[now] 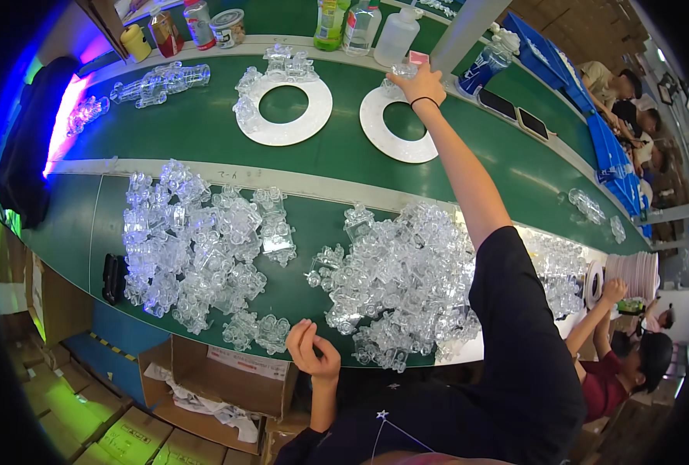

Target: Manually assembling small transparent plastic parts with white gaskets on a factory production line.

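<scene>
My right hand [423, 84] stretches across the green table to the far edge of a white flat ring [377, 128]. Its fingers are closed on a small clear plastic piece [403, 70] at that edge, partly hidden by the hand. My left hand [313, 353] hangs at the table's near edge with fingers curled and nothing visible in them. Closest to it lie loose clear plastic pieces [271, 333]. A second white ring [313, 124], left of the first, carries several clear pieces [286, 63] along its far left side.
Two heaps of clear pieces, a left one [197, 240] and a right one [406, 279], cover the near table. Bottles [397, 37] and phones [497, 104] line the back ledge. A co-worker [619, 372] sits at right beside a stack of rings [633, 275]. Cardboard boxes [228, 380] stand below.
</scene>
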